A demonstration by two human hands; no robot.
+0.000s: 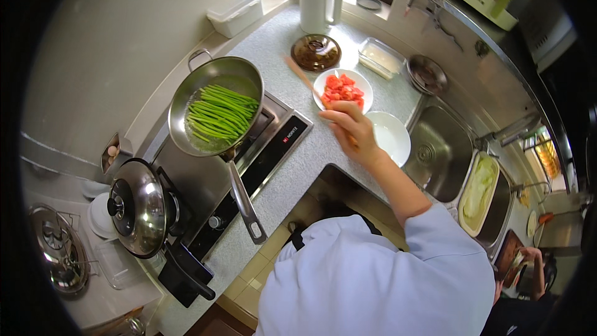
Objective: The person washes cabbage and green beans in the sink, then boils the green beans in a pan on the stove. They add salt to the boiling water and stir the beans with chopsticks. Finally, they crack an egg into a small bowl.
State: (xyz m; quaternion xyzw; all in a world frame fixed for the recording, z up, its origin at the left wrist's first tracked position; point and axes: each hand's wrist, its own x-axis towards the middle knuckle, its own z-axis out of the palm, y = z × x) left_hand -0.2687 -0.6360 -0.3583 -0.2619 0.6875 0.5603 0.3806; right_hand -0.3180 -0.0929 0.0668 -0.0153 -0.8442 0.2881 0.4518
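Observation:
My right hand (352,130) is closed on a pair of wooden chopsticks (303,76), held over the counter with the tips pointing to the upper left. Just beyond my fingers lies a white bowl of cut tomatoes (344,88), and an empty white bowl (389,137) stands right beside the hand. On the left, a steel frying pan (233,64) sits on the gas hob with green asparagus (223,113) in liquid. The pan's long handle (245,205) points towards me. My left hand is out of view.
A lidded wok (140,210) stands on the hob's near side. Behind the tomatoes are a brown glass lid (316,52), a white kettle (317,4) and a glass container (381,58). The sink (438,149) lies right. Another person's hand (531,255) shows at far right.

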